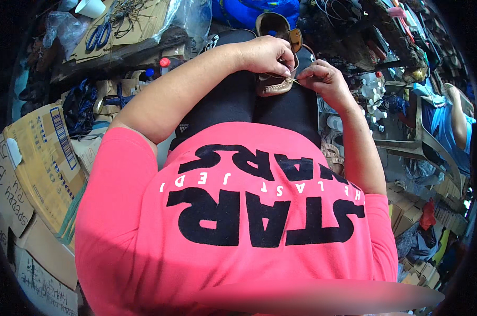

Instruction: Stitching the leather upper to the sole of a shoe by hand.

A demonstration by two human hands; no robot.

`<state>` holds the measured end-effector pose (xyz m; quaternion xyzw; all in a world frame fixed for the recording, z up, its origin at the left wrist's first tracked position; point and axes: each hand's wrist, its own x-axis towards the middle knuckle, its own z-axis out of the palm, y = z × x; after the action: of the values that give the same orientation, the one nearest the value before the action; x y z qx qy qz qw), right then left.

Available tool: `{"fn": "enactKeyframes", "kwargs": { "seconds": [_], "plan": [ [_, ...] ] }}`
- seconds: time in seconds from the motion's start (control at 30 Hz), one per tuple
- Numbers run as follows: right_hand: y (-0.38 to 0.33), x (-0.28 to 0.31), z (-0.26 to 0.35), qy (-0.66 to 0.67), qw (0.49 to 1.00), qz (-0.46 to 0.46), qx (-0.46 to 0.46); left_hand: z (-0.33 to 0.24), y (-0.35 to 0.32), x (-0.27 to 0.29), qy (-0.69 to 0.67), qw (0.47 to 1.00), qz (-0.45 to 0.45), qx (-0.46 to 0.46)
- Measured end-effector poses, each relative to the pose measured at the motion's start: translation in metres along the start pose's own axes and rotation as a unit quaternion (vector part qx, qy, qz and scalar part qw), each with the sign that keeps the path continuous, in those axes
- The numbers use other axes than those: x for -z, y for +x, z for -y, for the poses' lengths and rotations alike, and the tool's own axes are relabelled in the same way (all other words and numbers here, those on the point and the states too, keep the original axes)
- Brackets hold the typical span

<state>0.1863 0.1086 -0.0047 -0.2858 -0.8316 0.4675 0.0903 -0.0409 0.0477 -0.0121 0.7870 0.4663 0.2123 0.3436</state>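
A brown leather shoe (275,88) with stitching round its toe rests on my dark-trousered thighs, toe toward me. My left hand (270,56) lies over its upper part, fingers bent and closed at a thin pale thread (294,80). Just right of the shoe, my right hand (321,81) pinches the same thread between thumb and fingers. The thread runs short between the two hands at the edge of the toe. A tan strap piece (295,39) stands at the far side of the shoe. My left hand hides the shoe's middle, and no needle can be made out.
At far left, blue-handled scissors (98,36) and a white cup (90,8) lie on a cardboard-covered bench. Cardboard boxes (43,158) stand at left. On the right are several small bottles (374,89) and a plastic chair (422,139) with a person in blue.
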Motion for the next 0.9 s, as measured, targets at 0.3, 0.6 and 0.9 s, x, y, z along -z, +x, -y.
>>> {"fn": "enactKeyframes", "kwargs": {
  "seconds": [0.3,0.6,0.9],
  "plan": [
    [-0.018,-0.024,0.009,-0.025,0.993,-0.099,0.063,-0.001,-0.006,0.007,-0.074,0.995,0.067,0.008],
    [-0.011,-0.011,0.054,-0.286,0.952,-0.007,0.112,-0.001,-0.004,0.007,-0.026,0.993,0.112,0.005],
    [-0.009,-0.024,0.032,-0.156,0.987,-0.046,0.011,-0.007,-0.011,-0.011,0.06,0.976,-0.205,-0.028]
  ]
}}
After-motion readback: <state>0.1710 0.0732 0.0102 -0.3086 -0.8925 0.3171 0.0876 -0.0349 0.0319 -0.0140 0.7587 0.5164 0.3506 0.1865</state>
